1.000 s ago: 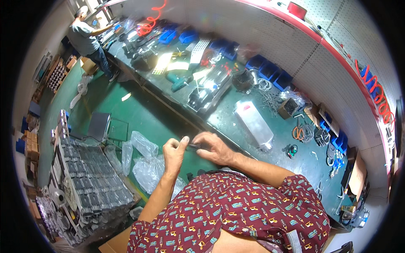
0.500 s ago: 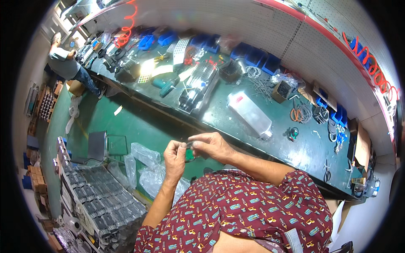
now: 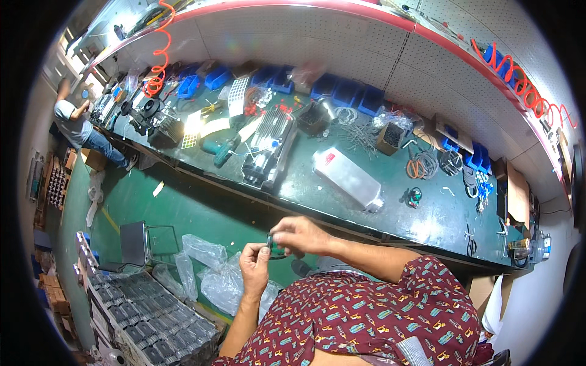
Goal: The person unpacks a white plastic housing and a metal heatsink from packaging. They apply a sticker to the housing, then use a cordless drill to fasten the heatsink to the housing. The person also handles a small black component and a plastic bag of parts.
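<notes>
In front of my body, over the floor beside the bench edge, my left hand (image 3: 255,266) is closed, with thumb and finger pinching a small, thin dark part (image 3: 270,241). It looks curved like a ring, but it is too small to make out fully. My right hand (image 3: 304,236) bends over it from the right, fingers curled at its upper end and a little blurred. On the bench beyond lie a translucent plastic bottle (image 3: 349,178) on its side and a finned metal motor-like housing (image 3: 267,146). A green power drill (image 3: 221,150) rests left of the housing.
The green workbench (image 3: 421,229) runs across ahead of me, with blue bins (image 3: 346,91) along its back. Coiled cables (image 3: 421,166) lie to the right. At lower left stand a stack of dark metal parts (image 3: 149,317), plastic bags (image 3: 213,274) and a chair (image 3: 134,244). Another person (image 3: 79,125) stands far left.
Both hands appear lower in the picture, as does the bench, so my view has tilted and shifted. My right fingers have curled down over the dark part, which stays in my left hand.
</notes>
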A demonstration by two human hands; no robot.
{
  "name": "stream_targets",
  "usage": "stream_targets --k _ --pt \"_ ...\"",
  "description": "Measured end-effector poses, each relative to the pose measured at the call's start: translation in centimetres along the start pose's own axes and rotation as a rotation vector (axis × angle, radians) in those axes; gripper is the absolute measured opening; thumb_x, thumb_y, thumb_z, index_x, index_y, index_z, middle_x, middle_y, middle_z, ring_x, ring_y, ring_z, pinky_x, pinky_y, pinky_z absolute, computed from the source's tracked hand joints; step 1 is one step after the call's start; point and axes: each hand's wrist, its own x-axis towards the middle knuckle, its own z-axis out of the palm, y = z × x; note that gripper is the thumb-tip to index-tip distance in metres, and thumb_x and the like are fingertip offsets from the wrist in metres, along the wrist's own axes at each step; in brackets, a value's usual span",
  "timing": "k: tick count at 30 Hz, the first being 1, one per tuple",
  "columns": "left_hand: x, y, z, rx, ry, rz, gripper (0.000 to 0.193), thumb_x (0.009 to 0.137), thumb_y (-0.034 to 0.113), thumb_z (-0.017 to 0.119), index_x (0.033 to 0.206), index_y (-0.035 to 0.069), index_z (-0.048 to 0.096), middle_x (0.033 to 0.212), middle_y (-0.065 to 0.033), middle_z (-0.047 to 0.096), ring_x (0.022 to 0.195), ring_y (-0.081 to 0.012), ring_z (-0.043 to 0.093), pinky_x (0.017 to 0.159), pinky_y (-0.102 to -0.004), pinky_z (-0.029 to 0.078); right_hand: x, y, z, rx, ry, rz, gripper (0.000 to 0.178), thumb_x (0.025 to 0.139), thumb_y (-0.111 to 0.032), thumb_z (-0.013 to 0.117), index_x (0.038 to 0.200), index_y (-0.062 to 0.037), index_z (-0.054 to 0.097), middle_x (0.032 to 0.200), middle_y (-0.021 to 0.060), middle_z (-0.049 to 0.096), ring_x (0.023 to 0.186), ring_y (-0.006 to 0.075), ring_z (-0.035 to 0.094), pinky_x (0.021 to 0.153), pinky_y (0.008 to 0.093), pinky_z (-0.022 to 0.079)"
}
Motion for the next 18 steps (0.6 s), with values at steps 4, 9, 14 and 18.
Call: stream_targets --k 4,9,14,18 --pt "1.4 1.4 -0.6 0.152 -0.14 0.045 0.014 0.097 0.013 0.066 0.099 0.0 0.061 0.09 -0.0022 0.065 0.08 -0.009 0.057 0.071 -0.0256 0.048 0.3 -1.3 -0.2 -0.105 -0.13 -0.083 0.028 0.094 -0.022 0.066 0.106 0.0028 0.067 0.077 0.0057 0.067 0.059 0.0105 0.063 0.048 0.0268 0.051" --pt "1.6 0.5 -0.2 -0.091 -0.025 0.08 0.009 0.097 0.005 0.063 0.103 0.0 0.059 0.092 -0.0013 0.062 0.083 -0.0088 0.055 0.075 -0.0244 0.046 1.1 -2.0 0.5 0.166 -0.019 -0.007 0.028 0.095 -0.02 0.067 0.111 0.0024 0.067 0.082 0.0062 0.068 0.065 0.0097 0.064 0.057 0.026 0.052" --pt "3.6 5.1 -1.6 0.491 -0.205 0.279 0.016 0.091 0.013 0.071 0.085 -0.001 0.064 0.079 -0.002 0.062 0.075 -0.009 0.055 0.081 -0.0345 0.047 2.1 -4.0 -2.0 -0.335 -0.217 -0.102 0.034 0.095 -0.016 0.066 0.121 0.0055 0.065 0.09 0.0079 0.071 0.076 0.0119 0.065 0.069 0.0284 0.055" --pt "4.3 4.8 -1.8 0.205 -0.281 0.075 0.015 0.09 0.011 0.072 0.085 -0.001 0.065 0.078 -0.0017 0.06 0.075 -0.0093 0.054 0.069 -0.0281 0.046 2.3 -5.7 -0.9 -0.374 -0.268 -0.119 0.031 0.095 -0.018 0.065 0.116 0.0048 0.066 0.092 0.0091 0.071 0.08 0.0128 0.066 0.071 0.0297 0.055"
